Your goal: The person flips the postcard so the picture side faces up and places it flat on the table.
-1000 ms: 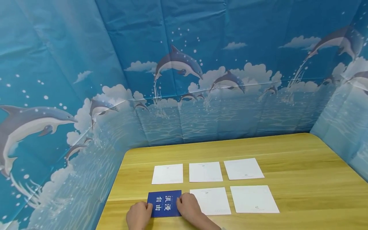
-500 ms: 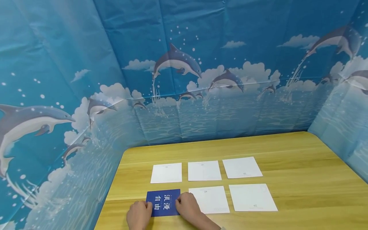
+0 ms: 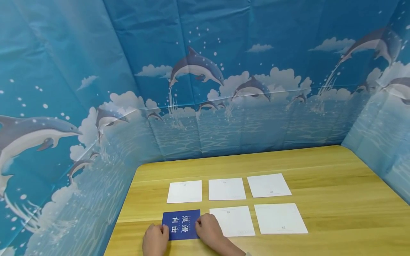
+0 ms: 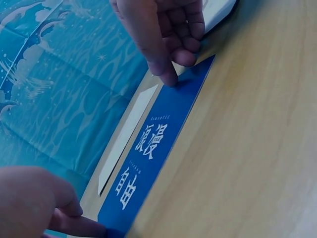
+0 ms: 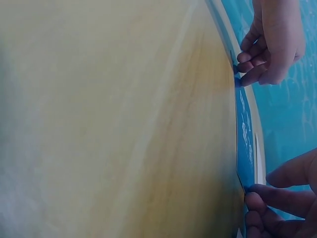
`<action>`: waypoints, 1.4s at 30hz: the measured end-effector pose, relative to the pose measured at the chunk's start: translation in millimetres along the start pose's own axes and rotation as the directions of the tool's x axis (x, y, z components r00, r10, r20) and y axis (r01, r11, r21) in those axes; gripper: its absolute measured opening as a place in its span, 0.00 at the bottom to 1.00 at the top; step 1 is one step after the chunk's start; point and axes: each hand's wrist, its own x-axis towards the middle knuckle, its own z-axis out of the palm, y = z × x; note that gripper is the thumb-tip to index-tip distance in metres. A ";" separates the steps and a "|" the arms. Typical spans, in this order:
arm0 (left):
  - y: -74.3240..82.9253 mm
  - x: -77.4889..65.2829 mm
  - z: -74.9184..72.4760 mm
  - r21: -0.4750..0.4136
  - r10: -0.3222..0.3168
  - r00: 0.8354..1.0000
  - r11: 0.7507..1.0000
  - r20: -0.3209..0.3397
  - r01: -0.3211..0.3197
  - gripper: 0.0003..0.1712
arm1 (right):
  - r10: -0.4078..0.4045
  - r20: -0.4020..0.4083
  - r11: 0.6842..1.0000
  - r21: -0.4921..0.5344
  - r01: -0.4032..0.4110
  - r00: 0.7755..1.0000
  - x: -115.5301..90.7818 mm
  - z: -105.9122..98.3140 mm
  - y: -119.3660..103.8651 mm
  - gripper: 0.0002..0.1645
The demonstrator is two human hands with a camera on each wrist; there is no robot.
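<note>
A dark blue card with white Chinese characters (image 3: pixel 180 225) lies on the wooden table, near its front left part. My left hand (image 3: pixel 155 240) holds the card's left edge, fingers curled and thumb close against it. At the opposite edge, my right hand (image 3: pixel 211 231) grips with bent fingers, overlapping the corner of the white card beside it. Seen in the left wrist view, the blue card (image 4: pixel 153 148) stretches between both hands, its characters facing up. The right wrist view shows it nearly edge-on, with fingertips at either end.
Three white cards form a back row: left (image 3: pixel 184 192), middle (image 3: pixel 226 189) and right (image 3: pixel 269 185). Two more white cards, one near (image 3: pixel 233 222) and one farther right (image 3: pixel 280 218), continue the front row. A dolphin-printed blue sheet (image 3: pixel 243 124) surrounds the table (image 3: pixel 333 192).
The head view has shifted slightly, so the table and cards sit a little higher and farther left. Both hands stay at the blue card's edges.
</note>
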 end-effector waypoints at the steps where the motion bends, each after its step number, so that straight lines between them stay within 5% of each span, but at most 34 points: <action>1: 0.6 -0.7 0.5 -0.009 0.003 1.000 1.000 -0.006 -0.003 0.16 | 0.000 -0.001 1.000 0.000 0.000 1.000 -0.1 0.1 0.4 0.16; 9: 2.6 -4.7 7.4 -0.032 0.001 0.998 0.999 -0.066 -0.003 0.13 | 0.004 -0.003 1.000 0.000 -0.004 1.000 0.1 -0.9 2.7 0.11; 17: 0.0 -11.2 14.0 0.023 0.068 0.985 0.998 -0.157 -0.065 0.11 | 0.028 -0.012 0.999 0.024 -0.028 1.000 -3.1 -11.4 8.6 0.05; 22: 7.2 -14.2 19.4 -0.144 -0.001 0.977 0.989 -0.213 -0.031 0.11 | 0.012 -0.044 0.999 0.032 -0.010 0.999 -2.6 -22.6 16.6 0.04; 26: 18.5 -16.2 23.5 -0.339 -0.058 0.981 0.941 -0.186 -0.009 0.11 | 0.014 -0.066 0.997 0.073 -0.009 0.998 -2.4 -33.0 19.6 0.05; 30: 31.8 -19.5 25.5 -0.457 -0.051 0.990 0.889 -0.129 -0.014 0.11 | 0.022 -0.091 0.995 0.100 -0.013 0.996 -3.6 -41.0 19.6 0.05; 35: 48.0 -23.0 29.7 -0.534 0.010 0.997 0.844 -0.071 -0.047 0.10 | 0.041 -0.120 0.995 0.100 -0.029 0.992 -5.9 -47.3 20.5 0.05; 42: 70.2 -30.0 34.5 -0.574 0.052 0.998 0.818 0.022 -0.030 0.14 | 0.064 -0.156 0.995 0.090 -0.050 0.986 -10.3 -54.9 31.4 0.04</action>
